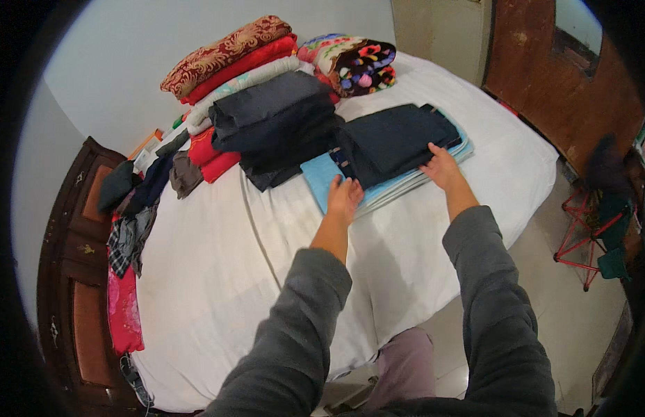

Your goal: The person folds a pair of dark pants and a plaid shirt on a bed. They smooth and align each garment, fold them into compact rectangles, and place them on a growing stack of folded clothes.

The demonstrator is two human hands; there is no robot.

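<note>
A folded dark navy garment point(387, 138) lies on top of a flat stack of light blue folded cloth point(320, 174) on the bed. My left hand point(345, 197) is at the near left corner of this pile, beside the garment's lower edge. My right hand point(441, 168) rests at the near right edge of the dark garment, thumb on top. Whether the fingers of either hand grip the cloth is hard to make out. Directly left of the pile sits a heap of dark folded clothes point(281, 120).
The bed point(208, 281) has a white sheet and a dark wooden headboard point(85, 271). Folded quilts point(228, 57) and a rolled floral blanket point(361, 65) line its far side. Loose clothes point(132, 234) lie by the headboard. A red-framed folding stool point(588, 240) stands on the right.
</note>
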